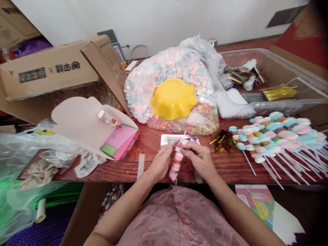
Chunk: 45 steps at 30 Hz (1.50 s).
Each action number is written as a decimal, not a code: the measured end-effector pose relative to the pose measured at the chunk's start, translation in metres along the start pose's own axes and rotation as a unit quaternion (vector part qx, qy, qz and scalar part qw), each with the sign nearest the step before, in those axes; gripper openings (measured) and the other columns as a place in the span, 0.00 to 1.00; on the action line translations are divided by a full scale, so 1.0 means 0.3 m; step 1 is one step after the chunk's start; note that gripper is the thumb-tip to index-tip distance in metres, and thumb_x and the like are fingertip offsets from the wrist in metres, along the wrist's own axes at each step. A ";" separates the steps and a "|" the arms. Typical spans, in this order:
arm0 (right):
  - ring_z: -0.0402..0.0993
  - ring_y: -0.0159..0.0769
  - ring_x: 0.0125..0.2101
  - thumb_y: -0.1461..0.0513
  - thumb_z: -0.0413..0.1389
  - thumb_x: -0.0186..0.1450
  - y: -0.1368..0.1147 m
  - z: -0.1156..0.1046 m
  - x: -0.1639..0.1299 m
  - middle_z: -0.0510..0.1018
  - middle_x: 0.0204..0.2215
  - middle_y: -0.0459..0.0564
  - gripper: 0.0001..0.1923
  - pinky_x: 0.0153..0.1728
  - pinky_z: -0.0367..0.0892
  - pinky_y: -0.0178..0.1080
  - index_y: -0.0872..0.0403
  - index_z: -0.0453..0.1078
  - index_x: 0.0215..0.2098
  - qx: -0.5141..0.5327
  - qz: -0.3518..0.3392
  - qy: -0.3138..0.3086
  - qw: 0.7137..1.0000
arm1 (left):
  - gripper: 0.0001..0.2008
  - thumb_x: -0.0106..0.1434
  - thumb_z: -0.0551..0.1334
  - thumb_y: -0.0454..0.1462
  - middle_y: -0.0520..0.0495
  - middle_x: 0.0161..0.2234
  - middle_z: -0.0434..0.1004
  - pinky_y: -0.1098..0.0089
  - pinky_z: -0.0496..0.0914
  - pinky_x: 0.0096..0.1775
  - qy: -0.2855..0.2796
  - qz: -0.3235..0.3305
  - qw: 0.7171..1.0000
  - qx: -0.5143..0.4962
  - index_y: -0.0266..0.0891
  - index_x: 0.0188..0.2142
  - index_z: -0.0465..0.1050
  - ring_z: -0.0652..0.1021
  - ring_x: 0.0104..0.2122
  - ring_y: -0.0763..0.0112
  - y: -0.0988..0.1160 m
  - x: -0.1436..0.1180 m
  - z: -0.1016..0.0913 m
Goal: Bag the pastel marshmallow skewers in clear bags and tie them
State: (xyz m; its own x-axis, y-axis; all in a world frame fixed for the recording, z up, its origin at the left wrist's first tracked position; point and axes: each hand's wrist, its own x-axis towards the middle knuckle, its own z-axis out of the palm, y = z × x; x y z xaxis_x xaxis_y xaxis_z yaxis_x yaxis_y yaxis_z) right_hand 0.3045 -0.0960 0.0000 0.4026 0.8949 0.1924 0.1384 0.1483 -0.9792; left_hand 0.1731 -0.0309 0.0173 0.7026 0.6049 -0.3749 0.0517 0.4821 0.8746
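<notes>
Between my hands, near the table's front edge, is a marshmallow skewer (175, 164) in a clear bag. Its white stick points away from me, toward the back of the table. My left hand (162, 161) closes round the bag's upper part from the left. The fingertips of my right hand (201, 158) pinch the bag's gathered neck by the stick. Just beyond my fingers lies a white printed packet (166, 139), partly covered by them. Gold twist ties (224, 140) lie in a loose bunch right of my right hand.
Several finished-looking marshmallow skewers (279, 135) are piled at right. A yellow bowl (174, 99) rests upside down on a big bag of marshmallows (169, 65). Behind stands a clear plastic bin (279, 61). At left are a cardboard box (46, 71) and a pink card box (77, 123).
</notes>
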 end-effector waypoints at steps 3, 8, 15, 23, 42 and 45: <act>0.70 0.33 0.29 0.62 0.58 0.62 0.001 -0.030 -0.001 0.75 0.26 0.46 0.04 0.33 0.67 0.37 0.52 0.74 0.29 -0.037 -0.063 0.008 0.997 | 0.21 0.57 0.65 0.52 0.52 0.22 0.69 0.73 0.66 0.27 -0.066 -0.014 0.997 -0.049 0.34 0.33 0.73 0.69 0.21 0.77 -0.016 -0.008 -0.015; 0.72 0.34 0.31 0.65 0.52 0.65 -0.016 -0.027 -0.010 0.75 0.29 0.48 0.08 0.34 0.68 0.39 0.51 0.74 0.33 -0.123 -0.186 0.022 0.975 | 0.21 0.51 0.71 0.50 0.47 0.26 0.73 0.70 0.67 0.34 -0.093 -0.042 0.994 -0.049 0.33 0.28 0.73 0.72 0.26 0.73 -0.009 -0.010 -0.020; 0.71 0.35 0.31 0.63 0.52 0.66 -0.019 0.007 -0.008 0.75 0.28 0.47 0.07 0.35 0.68 0.39 0.51 0.71 0.31 -0.116 -0.137 0.071 0.981 | 0.19 0.61 0.62 0.51 0.53 0.18 0.68 0.73 0.67 0.23 -0.129 -0.007 0.991 -0.022 0.38 0.28 0.65 0.70 0.16 0.75 0.003 -0.006 0.016; 0.66 0.42 0.53 0.65 0.50 0.67 -0.049 -0.103 -0.040 0.77 0.50 0.50 0.15 0.53 0.56 0.50 0.45 0.72 0.48 -0.373 -0.323 -0.025 0.869 | 0.18 0.60 0.60 0.47 0.51 0.18 0.70 0.79 0.56 0.14 -0.134 -0.087 0.987 0.031 0.37 0.24 0.63 0.64 0.12 0.81 0.010 -0.011 -0.042; 0.70 0.37 0.36 0.60 0.52 0.69 0.037 -0.294 -0.175 0.79 0.32 0.48 0.10 0.40 0.62 0.40 0.51 0.76 0.36 -0.389 -0.073 0.050 0.917 | 0.16 0.70 0.49 0.36 0.48 0.27 0.70 0.71 0.63 0.33 -0.108 0.263 0.765 0.578 0.36 0.29 0.69 0.69 0.28 0.72 -0.032 -0.020 0.008; 0.69 0.39 0.36 0.58 0.55 0.68 0.081 -0.414 -0.153 0.78 0.33 0.50 0.09 0.39 0.62 0.41 0.51 0.77 0.35 -0.510 -0.081 0.109 0.849 | 0.17 0.69 0.52 0.39 0.52 0.22 0.65 0.73 0.60 0.29 -0.090 0.200 0.865 0.451 0.35 0.25 0.68 0.66 0.24 0.76 -0.020 0.000 0.007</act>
State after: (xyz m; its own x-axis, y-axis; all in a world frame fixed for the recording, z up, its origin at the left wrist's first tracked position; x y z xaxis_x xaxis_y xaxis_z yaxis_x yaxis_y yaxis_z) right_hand 0.4019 -0.1856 -0.0247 0.4460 0.7813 0.4366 0.8754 -0.2793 -0.3945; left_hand 0.1744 -0.0352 0.0127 0.8869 0.4619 -0.0028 0.2541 -0.4828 0.8380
